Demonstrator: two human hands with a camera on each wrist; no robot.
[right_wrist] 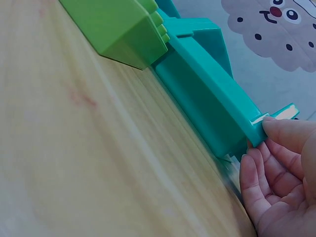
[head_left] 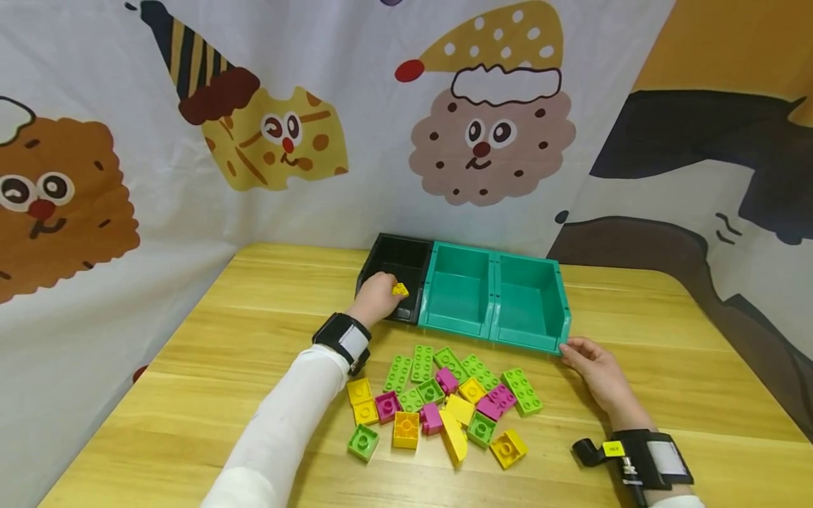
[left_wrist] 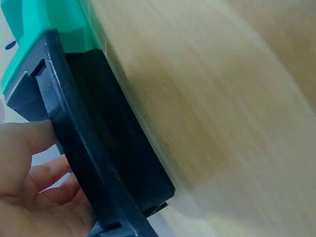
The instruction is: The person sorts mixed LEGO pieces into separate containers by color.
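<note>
My left hand (head_left: 376,299) reaches over the near side of the black bin (head_left: 399,248), pinching a small yellow brick (head_left: 400,289) above its inside. In the left wrist view the black bin's wall (left_wrist: 86,143) hides the brick and the fingertips. At the right end of the row, my right hand (head_left: 593,368) pinches the near corner of a teal bin (head_left: 532,347) between thumb and fingers. The right wrist view shows the thumb (right_wrist: 289,133) on top of the rim and the other fingers curled beneath it.
A second teal bin (head_left: 454,326) sits between the black bin and the gripped one. Several green bricks (head_left: 521,391), pink bricks (head_left: 387,407) and yellow bricks (head_left: 406,430) lie loose on the wooden table (head_left: 241,339) in front. Behind hangs a printed cloth (head_left: 375,204).
</note>
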